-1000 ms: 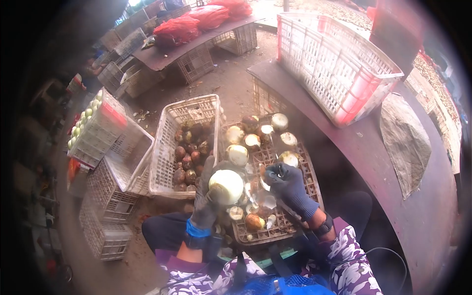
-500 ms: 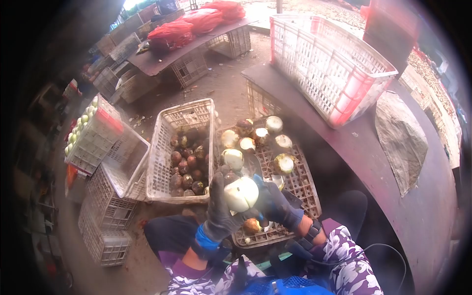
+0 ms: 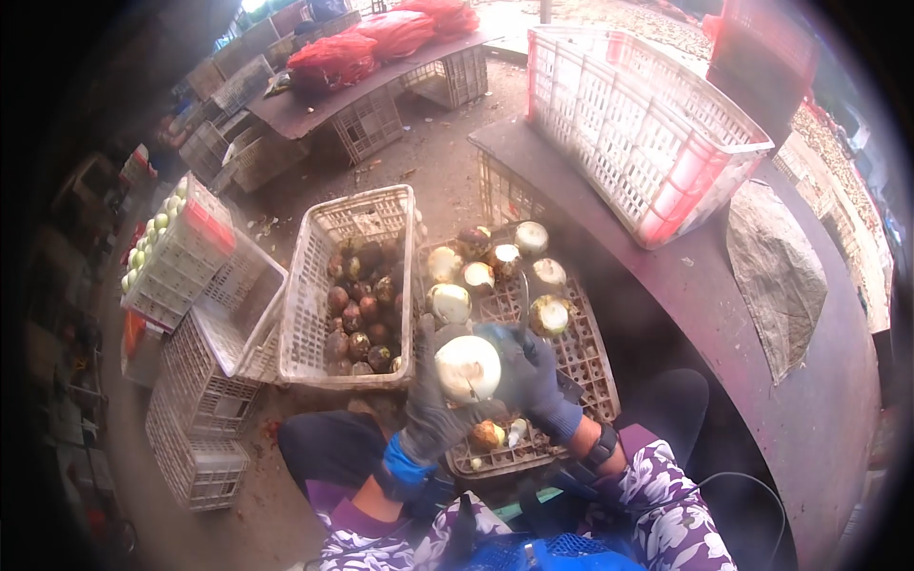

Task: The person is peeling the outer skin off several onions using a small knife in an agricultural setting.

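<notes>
Both of my hands wear dark gloves and meet around a round, pale peeled vegetable [image 3: 467, 368]. My left hand [image 3: 428, 404] grips it from the left side. My right hand [image 3: 536, 381] is closed at its right side, fingers blurred; a thin curved thing rises above that hand, too unclear to name. Below them lies an upturned plastic crate [image 3: 598, 381] used as a surface, with several partly peeled vegetables [image 3: 448, 303] on its far part and a brown-topped piece [image 3: 486, 436] near its front edge.
Left of the work crate stands a white crate [image 3: 295, 333] of dark, unpeeled vegetables. Stacked crates [image 3: 205, 381] are farther left, one holding pale vegetables. A long table [image 3: 685, 285] on the right bears a large white and red crate [image 3: 657, 143]. Red bags [image 3: 333, 63] lie on a back table.
The peeled vegetable has turned in my hands and now shows a flatter, rounder face. My right hand has shifted slightly, and the view has moved a little.
</notes>
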